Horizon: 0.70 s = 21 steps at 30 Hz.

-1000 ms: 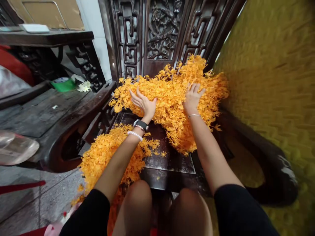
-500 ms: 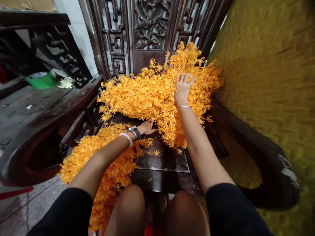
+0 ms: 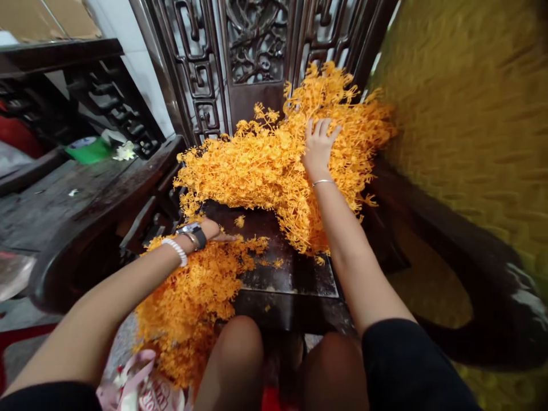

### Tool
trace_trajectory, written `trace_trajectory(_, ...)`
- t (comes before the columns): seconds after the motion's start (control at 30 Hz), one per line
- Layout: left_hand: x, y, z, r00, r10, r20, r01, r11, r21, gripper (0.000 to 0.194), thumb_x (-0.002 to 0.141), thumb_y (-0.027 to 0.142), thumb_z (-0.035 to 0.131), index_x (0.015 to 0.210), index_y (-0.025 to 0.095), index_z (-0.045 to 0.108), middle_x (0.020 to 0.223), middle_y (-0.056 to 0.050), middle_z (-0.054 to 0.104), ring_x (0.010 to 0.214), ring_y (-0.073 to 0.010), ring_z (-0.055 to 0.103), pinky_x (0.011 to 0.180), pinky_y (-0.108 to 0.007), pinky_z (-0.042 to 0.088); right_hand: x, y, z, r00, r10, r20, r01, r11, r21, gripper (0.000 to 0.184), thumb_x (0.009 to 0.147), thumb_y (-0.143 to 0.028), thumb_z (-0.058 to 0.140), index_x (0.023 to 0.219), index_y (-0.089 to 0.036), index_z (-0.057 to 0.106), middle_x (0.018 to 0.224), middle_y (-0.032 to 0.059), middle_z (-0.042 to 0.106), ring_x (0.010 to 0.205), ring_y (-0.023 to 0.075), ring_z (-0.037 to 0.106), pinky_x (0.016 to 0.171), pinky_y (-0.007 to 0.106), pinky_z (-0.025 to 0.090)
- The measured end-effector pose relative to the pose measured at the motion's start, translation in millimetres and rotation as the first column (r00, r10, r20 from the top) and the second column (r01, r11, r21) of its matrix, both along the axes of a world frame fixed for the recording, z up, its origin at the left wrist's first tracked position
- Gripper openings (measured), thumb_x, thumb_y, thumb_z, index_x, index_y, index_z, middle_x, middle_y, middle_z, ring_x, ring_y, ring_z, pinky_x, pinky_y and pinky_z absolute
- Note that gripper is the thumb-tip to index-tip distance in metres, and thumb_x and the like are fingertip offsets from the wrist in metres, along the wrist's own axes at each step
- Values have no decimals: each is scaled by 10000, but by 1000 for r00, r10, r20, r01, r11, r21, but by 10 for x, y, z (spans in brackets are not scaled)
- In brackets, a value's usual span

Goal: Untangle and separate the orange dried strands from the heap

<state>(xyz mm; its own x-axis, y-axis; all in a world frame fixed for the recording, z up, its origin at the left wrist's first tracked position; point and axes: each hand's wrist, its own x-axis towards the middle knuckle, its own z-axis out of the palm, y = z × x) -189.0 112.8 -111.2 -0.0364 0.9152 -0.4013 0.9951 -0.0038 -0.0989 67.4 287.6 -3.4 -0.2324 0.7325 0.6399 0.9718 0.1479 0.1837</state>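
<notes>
A large heap of small orange flower sprays point(image 3: 257, 171) lies on the dark wooden seat point(image 3: 291, 279), spilling up against the carved back. A second heap of the same sprays point(image 3: 184, 302) hangs over the seat's near left edge. My right hand point(image 3: 319, 149) rests on the upper heap with fingers spread, holding nothing I can see. My left hand point(image 3: 214, 233) lies flat and palm down at the top of the lower heap, fingers together, touching the sprays. A watch and a white bead bracelet circle my left wrist, and a thin bangle circles my right.
A carved dark wood chair back point(image 3: 257, 45) rises ahead. A yellow-green textured surface point(image 3: 466, 114) fills the right. A dark wooden table point(image 3: 55, 211) with a green object point(image 3: 88, 150) stands left. A pink printed bag point(image 3: 139, 388) sits low near my knees.
My left hand has moved off the upper heap, down and left to the lower heap. My right hand stays on the upper heap. The view has shifted slightly.
</notes>
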Motion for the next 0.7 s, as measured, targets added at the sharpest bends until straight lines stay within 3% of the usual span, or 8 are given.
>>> trace_trajectory(0.07,43,-79,116,998,-8,-62,8,1000,-5,416,847,448,535,1112,132,581,1170,-117,589,1115,-258,537,984,-525,374,-11,-11,6,1000,-3,-12,2,999,-33,613,819,-133,309,1416,-34,214,1376,267,343,1325,397,278,947,706,247)
trace_trajectory(0.17,510,-117,160,990,-136,-37,138,989,51,552,809,549,518,1139,113,597,1239,-177,566,1224,-327,446,1064,-518,255,-20,-24,26,1000,-7,-11,6,998,-57,606,830,-135,299,1419,-31,203,1380,266,332,1333,396,266,954,705,238)
trace_trajectory(0.27,1178,-77,35,967,-251,46,243,961,131,628,858,569,364,1321,158,472,1392,-136,462,1321,-311,345,1103,-426,221,-12,-31,41,1000,-3,-2,3,999,-33,584,832,-110,259,1410,-35,222,1370,259,359,1331,382,289,970,689,239)
trace_trajectory(0.33,1503,5,-96,982,-187,38,177,967,184,703,883,481,328,1402,8,310,1470,-227,302,1373,-373,223,1111,-474,177,2,-31,43,1000,8,4,-8,1000,-14,593,812,-94,278,1399,-28,237,1362,262,374,1323,375,308,988,671,239)
trace_trajectory(0.4,1623,126,-224,995,-92,32,83,973,216,733,887,435,308,1407,-75,225,1463,-291,262,1365,-433,195,1096,-557,133,17,-23,37,1000,17,6,-17,1000,-2,607,794,-90,308,1393,-23,245,1356,268,380,1318,373,316,998,660,238)
trace_trajectory(0.47,1541,253,-329,998,-52,47,41,975,217,735,890,456,278,1425,-42,207,1470,-268,267,1369,-428,192,1094,-578,114,26,-6,29,1000,22,5,-22,1000,11,610,791,-97,322,1393,-27,249,1349,271,386,1313,373,320,993,661,246)
trace_trajectory(0.6,1048,372,-439,992,-70,103,57,990,128,755,857,604,301,1446,135,258,1506,-123,283,1400,-301,199,1140,-469,137,13,32,24,999,38,-14,-38,999,14,601,802,-101,316,1396,-39,243,1342,264,394,1308,377,324,966,672,271)
trace_trajectory(0.7,625,280,-418,995,28,93,-37,995,94,671,857,571,406,1393,171,348,1477,-138,325,1354,-304,295,1102,-545,199,-4,34,36,998,43,-46,-44,999,-15,578,825,-90,279,1399,-46,229,1366,260,369,1328,375,297,961,675,274)
